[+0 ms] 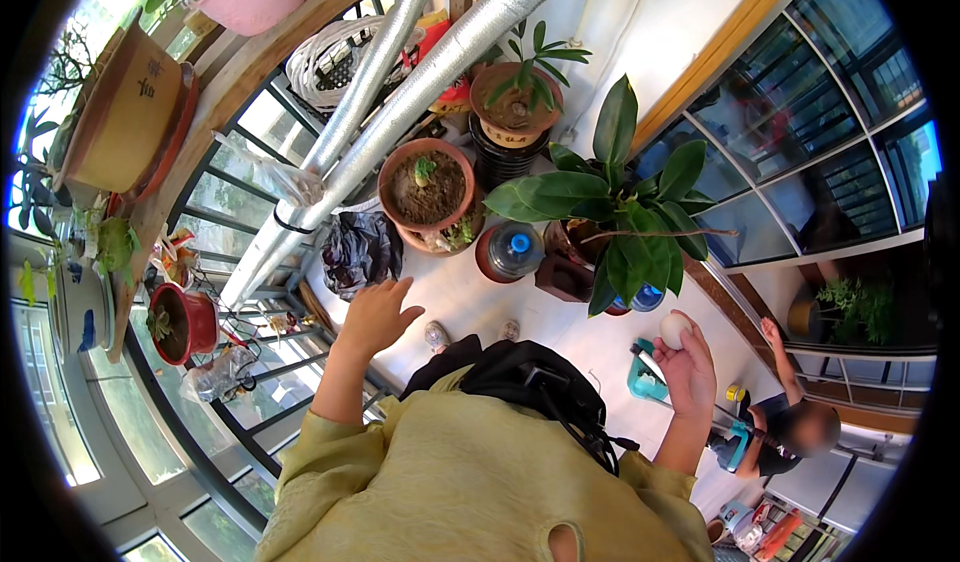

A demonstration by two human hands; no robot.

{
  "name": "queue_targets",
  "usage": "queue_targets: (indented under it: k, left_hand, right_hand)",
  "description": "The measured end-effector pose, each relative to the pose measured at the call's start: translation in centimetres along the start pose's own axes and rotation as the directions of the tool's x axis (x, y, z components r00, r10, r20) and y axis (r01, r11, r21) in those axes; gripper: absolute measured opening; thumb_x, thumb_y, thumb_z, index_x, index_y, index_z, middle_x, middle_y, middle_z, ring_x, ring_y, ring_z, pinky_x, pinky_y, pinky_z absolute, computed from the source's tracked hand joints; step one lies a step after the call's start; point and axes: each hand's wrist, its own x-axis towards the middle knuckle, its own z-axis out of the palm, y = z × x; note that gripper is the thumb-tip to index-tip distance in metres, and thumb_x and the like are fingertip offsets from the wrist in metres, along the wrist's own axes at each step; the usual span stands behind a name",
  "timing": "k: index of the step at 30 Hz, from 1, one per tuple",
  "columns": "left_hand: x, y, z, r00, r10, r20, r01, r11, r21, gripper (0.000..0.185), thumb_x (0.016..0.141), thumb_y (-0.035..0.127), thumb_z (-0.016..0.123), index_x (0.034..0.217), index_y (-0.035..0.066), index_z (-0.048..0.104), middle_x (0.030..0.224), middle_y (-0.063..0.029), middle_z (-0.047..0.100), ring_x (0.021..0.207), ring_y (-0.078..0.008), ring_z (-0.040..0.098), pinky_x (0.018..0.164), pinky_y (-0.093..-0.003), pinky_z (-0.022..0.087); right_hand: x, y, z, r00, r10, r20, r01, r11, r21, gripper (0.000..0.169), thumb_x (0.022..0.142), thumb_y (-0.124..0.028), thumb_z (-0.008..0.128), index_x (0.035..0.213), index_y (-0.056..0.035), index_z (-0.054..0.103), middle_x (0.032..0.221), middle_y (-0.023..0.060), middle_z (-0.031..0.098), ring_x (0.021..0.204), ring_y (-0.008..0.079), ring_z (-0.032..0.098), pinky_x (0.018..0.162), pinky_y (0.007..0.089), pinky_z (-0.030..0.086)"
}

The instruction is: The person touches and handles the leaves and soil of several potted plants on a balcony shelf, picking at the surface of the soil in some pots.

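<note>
In my right hand (pixel 686 367) is a pale, rounded, egg-like object (pixel 675 330), pinched between thumb and fingers at chest height. My left hand (pixel 381 317) is raised and bare, its thumb spread from the fingers. Beyond the left hand, a crumpled black plastic bag (pixel 361 251) lies on the white floor. A terracotta pot (pixel 426 185) with a small green sprout stands ahead of me. Next to it is a large clear water bottle (pixel 514 251) with a blue cap, set in a reddish pot. A broad-leaved plant (pixel 622 194) spreads its leaves ahead of my right hand.
Silver-wrapped pipes (pixel 420 86) slope across the left side. A wooden shelf (pixel 217 104) by the windows carries potted plants, and a red pot (pixel 182 323) hangs by the railing. To the right are a teal dustpan (pixel 646 373), a person (pixel 776 427) with a raised hand, and glass panes (pixel 776 119).
</note>
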Motion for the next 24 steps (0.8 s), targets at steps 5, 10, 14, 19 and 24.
queue_targets:
  k: [5,10,14,19,24]
  left_hand:
    - [0.3,3.0,1.7,0.996,-0.013,0.09,0.014,1.0,-0.017,0.046,0.078,0.033,0.055,0.114,0.005,0.048,0.093,-0.0153,0.057,0.086,-0.0324,0.055,0.075,-0.0405,0.042]
    - [0.7,2.8,3.5,0.99,-0.025,0.139,0.023,1.0,0.017,0.047,0.077,0.037,0.055,0.113,0.007,0.05,0.093,-0.0147,0.058,0.084,-0.0315,0.056,0.076,-0.0399,0.043]
    - [2.3,0.0,5.2,0.981,0.024,0.194,-0.032,0.999,0.036,0.046,0.077,0.038,0.055,0.112,0.008,0.05,0.096,-0.0144,0.058,0.085,-0.0308,0.057,0.074,-0.0391,0.044]
    - [6.1,-6.0,8.8,0.96,-0.011,0.278,0.072,0.976,-0.208,0.045,0.08,0.037,0.054,0.114,0.008,0.05,0.098,-0.012,0.059,0.086,-0.0279,0.058,0.075,-0.0362,0.045]
    - [12.5,-15.0,18.1,0.947,-0.117,0.3,0.31,0.581,-0.752,0.034,0.081,0.029,0.056,0.107,0.007,0.055,0.091,-0.0046,0.059,0.077,-0.0151,0.057,0.07,-0.0307,0.044]
  right_hand:
    - [-0.1,-0.6,-2.5,1.0,-0.021,-0.023,0.021,0.999,0.029,0.034,0.082,-0.014,0.051,0.114,-0.0026,0.044,0.097,0.0084,0.053,0.083,0.0156,0.051,0.074,0.026,0.042]
    - [-0.4,-0.3,-3.8,0.998,-0.001,-0.057,0.004,0.998,0.058,0.035,0.082,-0.013,0.051,0.114,-0.0013,0.043,0.098,0.0082,0.051,0.087,0.0141,0.049,0.074,0.0248,0.042]
    - [-0.7,0.3,-3.5,0.995,0.003,-0.102,0.003,0.998,0.061,0.035,0.081,-0.012,0.051,0.113,-0.0012,0.044,0.098,0.0075,0.05,0.086,0.0137,0.049,0.071,0.0248,0.042]
    - [-1.2,1.8,-2.9,0.972,0.051,-0.227,-0.024,0.992,0.123,0.033,0.08,-0.011,0.052,0.111,-0.0015,0.046,0.098,0.0065,0.05,0.083,0.0135,0.049,0.068,0.0256,0.043]
    - [-1.0,4.4,-1.5,0.939,0.154,-0.307,-0.134,0.987,0.086,0.035,0.077,-0.015,0.056,0.107,0.0004,0.049,0.085,0.0073,0.054,0.067,0.0165,0.051,0.063,0.0267,0.042]
